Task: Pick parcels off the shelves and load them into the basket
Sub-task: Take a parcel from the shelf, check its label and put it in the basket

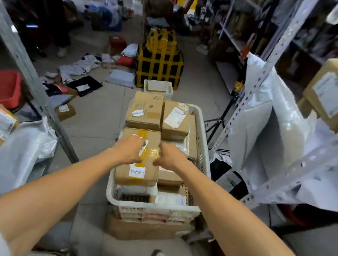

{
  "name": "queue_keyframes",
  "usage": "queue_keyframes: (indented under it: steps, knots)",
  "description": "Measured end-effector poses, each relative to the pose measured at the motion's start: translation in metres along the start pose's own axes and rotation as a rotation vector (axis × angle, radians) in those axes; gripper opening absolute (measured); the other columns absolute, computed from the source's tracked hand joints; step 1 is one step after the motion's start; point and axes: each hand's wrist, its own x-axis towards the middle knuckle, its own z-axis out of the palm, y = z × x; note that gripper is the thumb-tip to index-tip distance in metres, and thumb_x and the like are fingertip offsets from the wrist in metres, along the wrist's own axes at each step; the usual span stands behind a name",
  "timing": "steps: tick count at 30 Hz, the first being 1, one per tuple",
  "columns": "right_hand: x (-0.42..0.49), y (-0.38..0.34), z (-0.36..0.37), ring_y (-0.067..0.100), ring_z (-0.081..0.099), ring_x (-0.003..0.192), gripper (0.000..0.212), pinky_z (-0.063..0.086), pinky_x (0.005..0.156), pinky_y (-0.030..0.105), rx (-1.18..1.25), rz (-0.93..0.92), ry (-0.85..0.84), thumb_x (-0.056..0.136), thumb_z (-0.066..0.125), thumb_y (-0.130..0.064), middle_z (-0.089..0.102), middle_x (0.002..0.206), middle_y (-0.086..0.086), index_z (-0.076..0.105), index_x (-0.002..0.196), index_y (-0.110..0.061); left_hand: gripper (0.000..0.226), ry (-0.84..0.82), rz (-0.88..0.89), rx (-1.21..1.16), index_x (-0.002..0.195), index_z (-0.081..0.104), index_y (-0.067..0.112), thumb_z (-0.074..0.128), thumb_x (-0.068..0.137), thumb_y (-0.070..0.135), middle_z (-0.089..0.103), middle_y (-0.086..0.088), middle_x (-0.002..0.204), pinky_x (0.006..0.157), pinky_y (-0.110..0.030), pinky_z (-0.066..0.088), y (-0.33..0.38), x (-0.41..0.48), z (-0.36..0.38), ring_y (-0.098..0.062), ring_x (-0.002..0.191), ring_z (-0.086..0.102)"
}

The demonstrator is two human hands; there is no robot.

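A taped cardboard parcel (pixel 137 172) lies on top of the load in the white basket (pixel 151 206), directly under the fingers. The left hand (pixel 128 152) rests on its top with fingers bent; whether they grip cannot be told. The right hand (pixel 171 157) curls its fingers over the parcel's right edge. Just beyond the fingers sits another box (pixel 144 110); a metal shelf (pixel 324 148) stands to their right.

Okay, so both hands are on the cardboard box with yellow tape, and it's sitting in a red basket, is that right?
Not quite. The head view shows the basket is white, not red. The rest holds: the left hand and right hand are both on the cardboard box with yellow tape, which sits in that basket.
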Motion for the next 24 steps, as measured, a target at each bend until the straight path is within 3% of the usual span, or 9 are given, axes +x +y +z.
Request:
queue_keyframes:
  steps: [3,10,15,17,21,24]
  knots:
    - [-0.026,-0.012,0.000,0.027,0.058,0.103,0.046,0.050,0.081,0.035,-0.002,0.017,0.057,0.078,0.075,-0.033,0.061,0.113,0.008,0.055,0.113,-0.011,0.049,0.007,0.101,0.041,0.124,0.055,0.016,0.071,0.081,0.033,0.060,-0.004,0.123,0.083,-0.034,0.052,0.006,-0.018,-0.006,-0.024,0.108,0.059]
    - [-0.102,-0.009,0.016,0.026,0.062,0.106,0.058,0.053,0.087,0.043,0.107,0.090,0.155,0.072,0.076,-0.036,0.065,0.117,0.005,0.057,0.124,-0.018,0.051,-0.009,0.329,0.113,0.126,0.054,0.018,0.071,0.080,0.034,0.062,-0.004,0.120,0.086,-0.037,0.051,0.047,-0.052,-0.001,-0.026,0.109,0.058]
    - [-0.197,0.034,0.016,0.028,0.056,0.095,0.042,0.051,0.078,0.038,0.122,0.242,0.212,0.081,0.071,-0.030,0.058,0.107,0.010,0.054,0.112,-0.007,0.046,-0.081,0.528,0.079,0.121,0.057,0.018,0.069,0.080,0.037,0.062,-0.004,0.119,0.084,-0.037,0.052,0.106,-0.074,0.015,-0.024,0.105,0.060]
    - [-0.235,0.062,0.019,0.031,0.057,0.101,0.048,0.052,0.082,0.043,0.142,0.319,0.240,0.079,0.072,-0.029,0.059,0.111,0.010,0.056,0.117,-0.006,0.044,-0.094,0.631,0.088,0.117,0.060,0.021,0.070,0.078,0.038,0.064,-0.001,0.117,0.082,-0.036,0.053,0.143,-0.081,0.019,-0.022,0.102,0.061]
    - [-0.315,0.111,0.018,0.024,0.052,0.116,0.063,0.047,0.093,0.038,0.156,0.444,0.321,0.079,0.074,-0.030,0.056,0.127,0.007,0.051,0.134,-0.009,0.039,-0.112,0.832,0.124,0.110,0.059,0.017,0.071,0.077,0.036,0.061,-0.001,0.108,0.081,-0.040,0.052,0.227,-0.100,0.020,-0.025,0.101,0.058]
    - [-0.382,0.145,0.021,0.028,0.049,0.123,0.068,0.043,0.099,0.039,0.172,0.584,0.378,0.080,0.075,-0.031,0.053,0.135,0.012,0.048,0.136,-0.006,0.047,-0.111,0.978,0.151,0.118,0.056,0.018,0.069,0.078,0.038,0.059,-0.002,0.111,0.080,-0.037,0.050,0.294,-0.115,0.023,-0.023,0.102,0.056]
